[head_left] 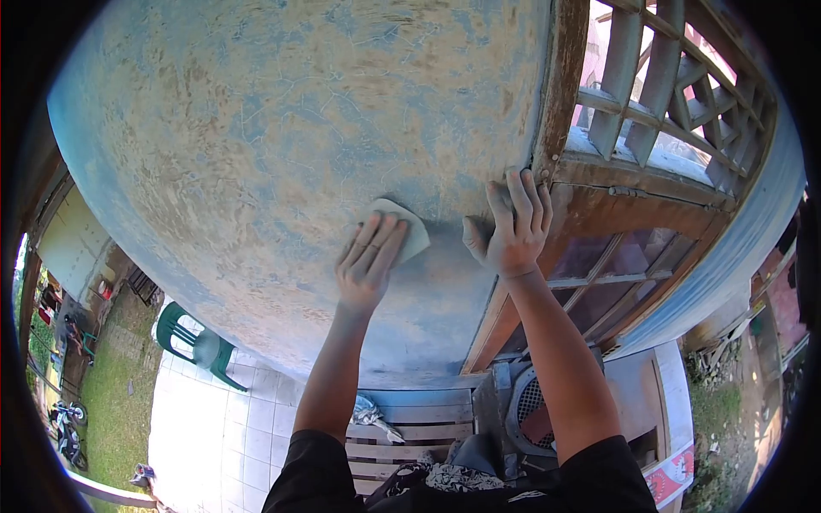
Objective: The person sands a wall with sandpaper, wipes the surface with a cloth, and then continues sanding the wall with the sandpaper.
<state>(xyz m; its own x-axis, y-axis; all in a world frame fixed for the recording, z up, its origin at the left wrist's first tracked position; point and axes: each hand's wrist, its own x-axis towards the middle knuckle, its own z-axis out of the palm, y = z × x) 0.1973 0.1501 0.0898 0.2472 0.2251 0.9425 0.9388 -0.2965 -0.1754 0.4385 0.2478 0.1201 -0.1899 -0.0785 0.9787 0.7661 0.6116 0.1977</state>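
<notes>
My left hand [373, 250] presses a pale, dusty sheet of sandpaper [414, 238] flat against the wall [299, 154]. Its fingers lie over the left part of the sheet, whose right part sticks out past them. Patchy blue paint, beige areas and fine cracks cover the wall. To the right, my right hand [513, 224] is open and holds nothing. Its fingers point up, with the fingertips at the edge of the wooden frame [552, 111]. Grey dust coats the fingers of both hands.
A slatted wooden bench [410, 432] stands below me, with a crumpled plastic bag [369, 412] on it. A round speaker-like grille [532, 406] is at lower right. A green chair [192, 342] stands on white tiles [244, 427]. Lattice openings [633, 111] sit above the window panes [599, 265].
</notes>
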